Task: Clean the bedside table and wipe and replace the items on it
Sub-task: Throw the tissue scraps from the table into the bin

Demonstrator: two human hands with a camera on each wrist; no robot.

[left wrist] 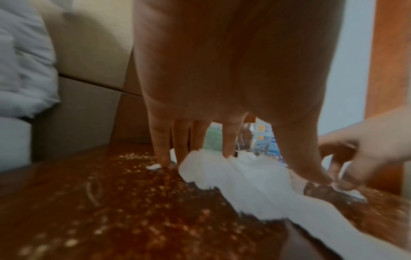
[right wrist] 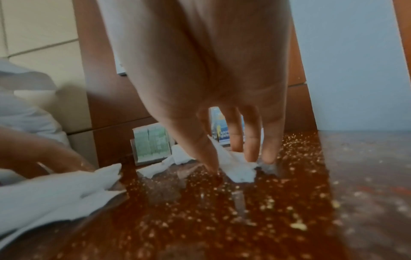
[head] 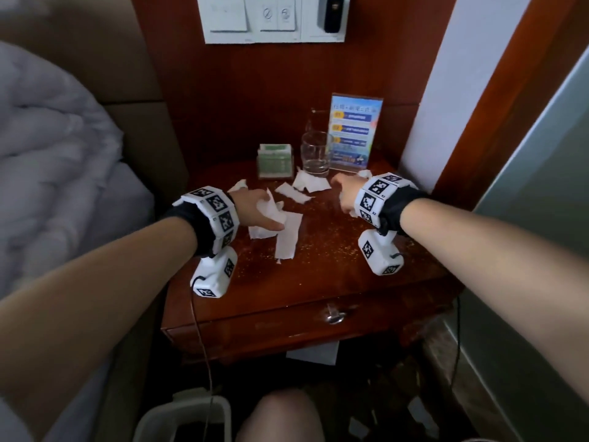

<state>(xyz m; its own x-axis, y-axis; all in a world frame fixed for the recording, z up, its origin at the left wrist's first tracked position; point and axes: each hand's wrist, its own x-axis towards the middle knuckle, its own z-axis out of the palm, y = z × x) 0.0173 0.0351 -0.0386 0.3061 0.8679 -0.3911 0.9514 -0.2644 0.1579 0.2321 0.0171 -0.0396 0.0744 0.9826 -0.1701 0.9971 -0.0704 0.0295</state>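
The wooden bedside table (head: 334,275) is strewn with fine crumbs (right wrist: 278,202) and torn white tissue. My left hand (head: 271,215) (left wrist: 242,167) grips a crumpled bunch of tissue (head: 266,207) (left wrist: 222,172) over a long tissue strip (head: 288,237), fingertips and thumb down on the tabletop. My right hand (head: 342,194) (right wrist: 233,163) pinches a small tissue scrap (right wrist: 238,168) between thumb and fingers near the table's back right. More scraps (head: 310,183) lie between the hands. Behind them stand a clear glass (head: 315,153), a green box (head: 275,161) and a blue sign stand (head: 352,132).
The bed with a grey quilt (head: 47,138) borders the table on the left, a white wall (head: 446,90) on the right. A drawer with a metal handle (head: 333,315) sits under the top. A white bin (head: 185,419) stands on the floor by my knee.
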